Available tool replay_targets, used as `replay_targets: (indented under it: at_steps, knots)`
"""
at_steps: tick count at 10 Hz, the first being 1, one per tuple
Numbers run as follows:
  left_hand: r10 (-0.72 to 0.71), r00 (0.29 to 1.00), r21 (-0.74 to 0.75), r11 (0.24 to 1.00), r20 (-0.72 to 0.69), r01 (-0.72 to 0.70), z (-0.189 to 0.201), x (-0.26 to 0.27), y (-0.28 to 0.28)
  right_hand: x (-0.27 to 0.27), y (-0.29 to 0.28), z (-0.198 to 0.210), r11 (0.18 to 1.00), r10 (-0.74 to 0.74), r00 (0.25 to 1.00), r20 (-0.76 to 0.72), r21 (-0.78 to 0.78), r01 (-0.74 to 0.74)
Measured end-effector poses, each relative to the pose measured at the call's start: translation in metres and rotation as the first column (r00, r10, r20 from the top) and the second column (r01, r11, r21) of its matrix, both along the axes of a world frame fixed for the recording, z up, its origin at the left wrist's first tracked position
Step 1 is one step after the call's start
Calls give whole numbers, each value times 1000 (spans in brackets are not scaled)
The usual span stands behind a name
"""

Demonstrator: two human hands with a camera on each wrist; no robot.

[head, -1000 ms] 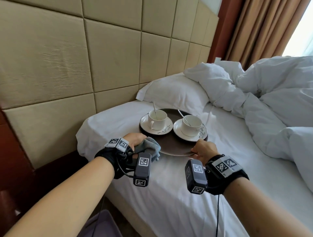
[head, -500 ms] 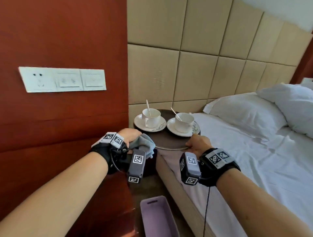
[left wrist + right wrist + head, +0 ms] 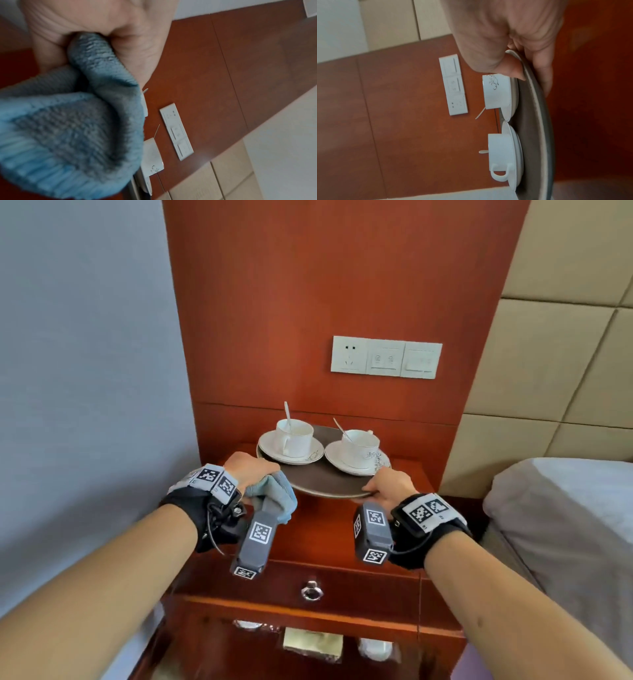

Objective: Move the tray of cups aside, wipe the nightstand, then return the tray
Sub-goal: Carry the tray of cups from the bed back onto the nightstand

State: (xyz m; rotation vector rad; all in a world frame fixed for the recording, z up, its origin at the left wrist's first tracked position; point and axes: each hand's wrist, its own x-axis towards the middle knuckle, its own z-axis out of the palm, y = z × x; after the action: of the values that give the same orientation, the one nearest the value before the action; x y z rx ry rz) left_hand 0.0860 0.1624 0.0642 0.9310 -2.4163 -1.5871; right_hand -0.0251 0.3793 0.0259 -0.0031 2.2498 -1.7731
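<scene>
Nearest the head camera, both forearms reach forward, each wrist strapped with a black band. The left hand (image 3: 251,470) grips the left edge of the round dark tray (image 3: 322,481), a blue-grey cloth (image 3: 274,498) bunched in the same fist. Only the left wrist view shows how: the cloth (image 3: 72,121) is squeezed between curled fingers and palm and fills most of that picture, hiding the tray rim, so the fingers' hold on the tray itself cannot be told there. The right wrist view gives what the head view hides: the right hand (image 3: 513,44) pinches the tray (image 3: 534,128), thumb (image 3: 513,67) pressed on top of the rim, the other fingers curled underneath.

The tray is held just above the red-brown nightstand (image 3: 329,529), over its back half. On it stand two white cups on saucers, the left cup (image 3: 294,434) and the right cup (image 3: 359,445), a spoon in each. Behind, a white socket panel (image 3: 386,357) sits on the wood wall panel.

A second ago the tray lay on the bed; half a second ago it was in the air beside the headboard; now it is over the nightstand
</scene>
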Motion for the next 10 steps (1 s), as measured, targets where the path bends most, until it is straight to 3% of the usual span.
replay_targets:
  at_steps: [2,4,7,8,10]
  knots:
    - [103,994,35,994,37,-104,-24,27,-75,7,-88,-18,996,82,994,75,-33,-79]
    - [154,987,17,988,47,-155,-42,6,-122,-7,-136,-28,995,97,990,100,9,-98]
    - [17,977,43,999,212,-26,-54,-38,-148,-34,-153,-36,998,4,987,159,63,-14]
    - [8,971,10,1000,240,-11,-55,-49,-153,-50,-152,-39,992,16,988,156,120,-35]
    - [-92,941,-162,975,326,152,-53,-56,-153,-42,-153,-26,975,60,973,224,195,-105]
